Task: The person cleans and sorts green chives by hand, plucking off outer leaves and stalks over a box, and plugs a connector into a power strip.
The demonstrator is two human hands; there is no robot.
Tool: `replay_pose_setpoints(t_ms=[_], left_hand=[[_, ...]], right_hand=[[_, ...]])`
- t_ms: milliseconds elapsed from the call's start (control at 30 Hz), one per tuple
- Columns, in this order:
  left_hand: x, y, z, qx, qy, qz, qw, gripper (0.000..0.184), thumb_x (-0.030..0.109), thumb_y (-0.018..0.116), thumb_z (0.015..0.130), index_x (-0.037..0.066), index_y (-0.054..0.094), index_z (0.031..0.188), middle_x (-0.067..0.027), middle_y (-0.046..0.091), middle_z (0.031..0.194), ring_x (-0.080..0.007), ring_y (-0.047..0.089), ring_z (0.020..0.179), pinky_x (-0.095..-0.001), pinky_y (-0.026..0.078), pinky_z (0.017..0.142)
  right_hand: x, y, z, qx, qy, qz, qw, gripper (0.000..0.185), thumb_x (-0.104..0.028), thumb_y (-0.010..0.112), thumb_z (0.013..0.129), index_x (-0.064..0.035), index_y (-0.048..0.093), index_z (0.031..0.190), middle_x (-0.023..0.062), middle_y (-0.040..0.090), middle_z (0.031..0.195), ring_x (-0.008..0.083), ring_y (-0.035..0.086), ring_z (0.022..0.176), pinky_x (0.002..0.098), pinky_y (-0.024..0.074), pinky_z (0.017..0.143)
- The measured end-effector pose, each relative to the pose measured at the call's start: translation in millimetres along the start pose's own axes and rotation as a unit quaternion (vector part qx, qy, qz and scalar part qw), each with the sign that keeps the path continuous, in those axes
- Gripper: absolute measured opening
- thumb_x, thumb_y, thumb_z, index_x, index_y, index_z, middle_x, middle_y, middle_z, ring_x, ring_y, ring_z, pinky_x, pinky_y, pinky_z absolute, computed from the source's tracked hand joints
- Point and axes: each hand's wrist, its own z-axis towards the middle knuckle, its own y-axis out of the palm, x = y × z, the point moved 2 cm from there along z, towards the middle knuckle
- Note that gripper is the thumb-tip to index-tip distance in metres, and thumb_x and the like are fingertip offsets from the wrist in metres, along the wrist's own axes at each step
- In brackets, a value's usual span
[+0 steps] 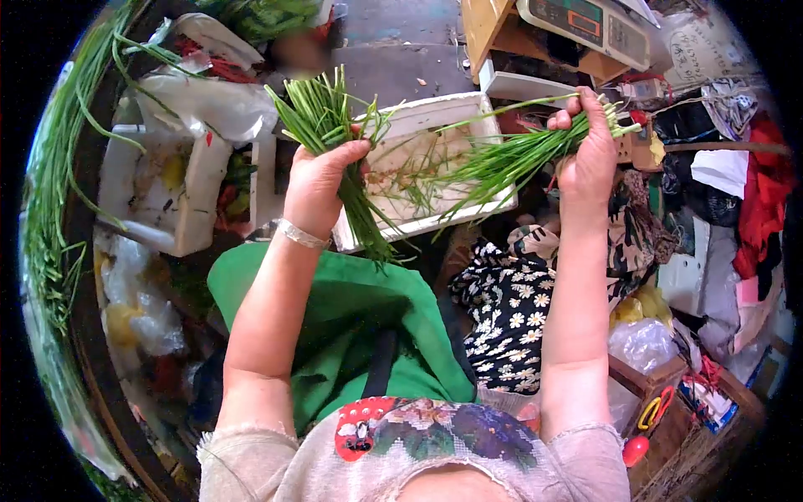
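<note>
My left hand (322, 176) is closed around a thick bunch of green chives (314, 109). Its stalk ends point up and away, and the leaf tips hang below the fist. My right hand (585, 151) grips a second bunch of chives (519, 159), with pale ends sticking out to the right and long leaves trailing left. One longer stalk of it runs apart from the rest, at the raised fingertips. Beneath and between the hands stands a white foam box (443, 109) with loose green bits and brownish scraps on its bottom.
A long pile of greens (63, 192) lines the left edge. Another white foam box (159, 201) and clear plastic stand at left. A digital scale (585, 25) sits at the back right. Scissors with yellow-red handles (657, 408) lie by a wooden box at lower right. Green cloth (335, 301) covers my lap.
</note>
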Motion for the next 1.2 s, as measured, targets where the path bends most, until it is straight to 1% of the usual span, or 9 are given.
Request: replay_pose_setpoints(t_ms=[167,267,500,567,700,833,967,1000,1200], left_hand=[[-2,9,-5,-0.019,-0.020,-0.006,1.000,0.025,0.001,0.070,0.079,0.001,0.062,0.102,-0.0060,0.065,0.082,-0.0157,0.060,0.063,-0.0270,0.049,0.057],[-3,14,-6,-0.032,-0.022,0.002,0.999,0.025,0.001,0.070,0.079,0.000,0.061,0.103,-0.0063,0.065,0.082,-0.0157,0.060,0.063,-0.0273,0.049,0.057],[-10,22,-9,-0.050,-0.027,-0.010,0.998,0.024,0.000,0.069,0.080,0.000,0.060,0.102,-0.0067,0.065,0.083,-0.0156,0.060,0.063,-0.0276,0.049,0.056],[-9,23,-10,-0.053,-0.027,-0.006,0.998,0.024,0.000,0.070,0.079,0.000,0.060,0.102,-0.0065,0.065,0.084,-0.0156,0.060,0.063,-0.0275,0.049,0.056],[-6,19,-8,-0.041,-0.019,0.010,0.999,0.025,0.001,0.070,0.079,0.001,0.061,0.102,-0.0060,0.065,0.084,-0.0151,0.060,0.062,-0.0274,0.049,0.056],[-2,10,-6,-0.018,-0.011,0.018,1.000,0.025,0.003,0.071,0.079,0.002,0.062,0.102,-0.0051,0.066,0.082,-0.0144,0.060,0.062,-0.0268,0.049,0.056],[-2,1,0,0.008,-0.002,0.015,1.000,0.023,0.004,0.071,0.079,0.002,0.063,0.100,-0.0046,0.066,0.082,-0.0142,0.060,0.061,-0.0257,0.048,0.056],[-1,-1,0,0.024,-0.004,0.013,1.000,0.023,0.004,0.071,0.079,0.002,0.064,0.100,-0.0046,0.066,0.082,-0.0142,0.059,0.061,-0.0257,0.048,0.056],[-1,-2,0,0.026,-0.020,-0.006,0.999,0.021,0.004,0.070,0.080,0.002,0.063,0.099,-0.0053,0.066,0.083,-0.0165,0.063,0.064,-0.0274,0.053,0.057]], right_hand=[[14,23,-23,-0.079,0.019,-0.178,0.981,0.011,-0.018,0.062,0.090,-0.0075,0.062,0.092,0.0036,0.065,0.077,0.0121,0.059,0.066,0.0266,0.0479,0.061],[35,36,-39,-0.124,0.091,-0.172,0.973,0.012,-0.018,0.064,0.089,-0.0068,0.063,0.094,0.0023,0.063,0.074,0.0114,0.058,0.064,0.0259,0.0469,0.058],[69,49,-56,-0.203,0.110,-0.195,0.953,0.013,-0.011,0.071,0.085,-0.0046,0.066,0.096,-0.0039,0.058,0.070,0.0046,0.051,0.058,0.0197,0.0404,0.053],[70,48,-57,-0.186,0.127,-0.198,0.954,0.012,-0.011,0.071,0.085,-0.0050,0.066,0.094,-0.0039,0.058,0.069,0.0047,0.050,0.057,0.0196,0.0402,0.053],[48,37,-34,-0.094,0.039,-0.167,0.981,0.008,-0.010,0.069,0.087,-0.0064,0.062,0.086,-0.0024,0.054,0.065,0.0085,0.051,0.056,0.0226,0.0431,0.051],[21,11,-6,-0.036,0.010,-0.022,0.999,0.011,-0.010,0.071,0.085,-0.0072,0.061,0.084,-0.0006,0.054,0.065,0.0126,0.052,0.051,0.0275,0.0469,0.049],[5,-5,3,0.005,-0.030,0.001,1.000,0.010,-0.012,0.069,0.087,-0.0086,0.060,0.089,0.0001,0.056,0.070,0.0123,0.054,0.056,0.0280,0.0479,0.052],[2,-10,5,0.027,0.010,0.039,0.999,0.011,-0.015,0.068,0.088,-0.0090,0.060,0.090,0.0001,0.058,0.072,0.0125,0.056,0.060,0.0288,0.0487,0.054],[0,1,-2,0.001,-0.016,-0.092,0.996,0.009,-0.014,0.062,0.091,-0.0067,0.063,0.095,0.0085,0.070,0.091,0.0165,0.064,0.071,0.0288,0.0519,0.060]])
